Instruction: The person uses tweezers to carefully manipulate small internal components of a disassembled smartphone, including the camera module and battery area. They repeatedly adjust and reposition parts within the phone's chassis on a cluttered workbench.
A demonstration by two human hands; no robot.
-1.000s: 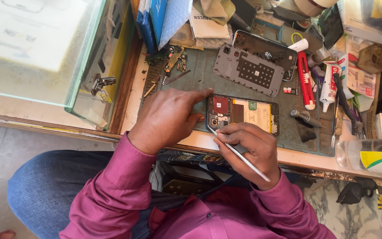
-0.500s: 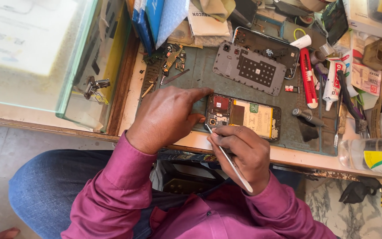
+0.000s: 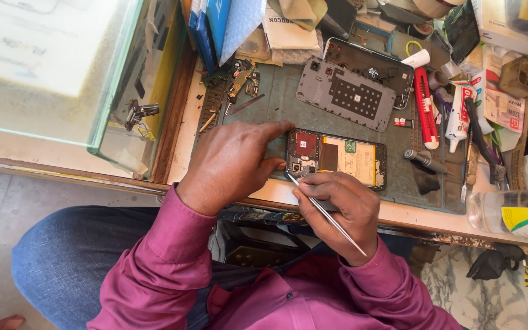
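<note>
Little is moving between the earlier pictures and this one: the view is shifting slightly, while both hands are staying on the opened black smartphone with its back cover off [image 3: 337, 160], and the tool's tip is keeping to the same corner of the phone. That steadiness suggests fine work at one spot is continuing rather than a new step beginning.

The left hand [image 3: 233, 162] is lying flat over the phone's left end, fingers stretched and pressing it down onto the dark green work mat [image 3: 282, 104]; it is gripping nothing. The right hand [image 3: 340, 205] is closing its fingers around thin silver metal tweezers [image 3: 325, 214], whose point is touching the phone's lower left corner, beside the small camera parts. The phone is lying face down near the mat's front edge, its yellowish battery showing.

Behind it a grey plastic phone back panel [image 3: 352, 95] is resting, and to the right a red-handled tool [image 3: 426, 107] is lying near a white tube [image 3: 458, 119].
</note>
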